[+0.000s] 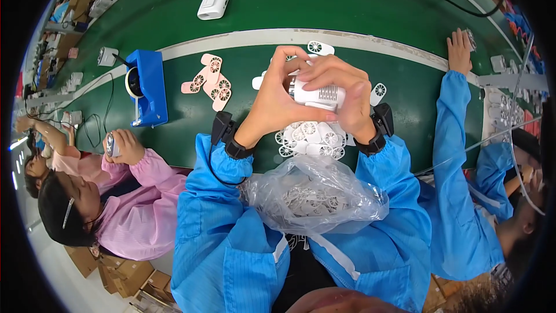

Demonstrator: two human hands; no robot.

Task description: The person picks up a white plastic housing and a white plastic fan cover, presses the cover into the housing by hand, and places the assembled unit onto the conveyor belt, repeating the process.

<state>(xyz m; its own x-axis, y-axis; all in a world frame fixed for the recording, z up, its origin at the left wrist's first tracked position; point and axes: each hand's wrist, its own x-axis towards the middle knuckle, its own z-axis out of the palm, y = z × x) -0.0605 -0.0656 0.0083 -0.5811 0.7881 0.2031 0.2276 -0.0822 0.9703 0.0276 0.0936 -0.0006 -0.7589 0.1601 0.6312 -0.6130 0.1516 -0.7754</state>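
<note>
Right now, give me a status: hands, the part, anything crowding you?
Left hand and right hand both gripping the white device above the belt. White fan grilles piled beneath. Clear bag in lap. Co-worker's sleeve close on right.

A smooth white plastic casing (317, 96) is seen; the bag (315, 194) is thin, glossy clear film — crinkled. The conveyor belt (324, 0) is matt green; sleeves (223, 220) are woven blue cloth.

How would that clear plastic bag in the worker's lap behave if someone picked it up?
The clear plastic bag looks thin and crumpled, so it would probably sag rather than hold shape. Its small white parts lie loose, so they would likely shift and spill from its mouth. It seems fairly light.
</note>
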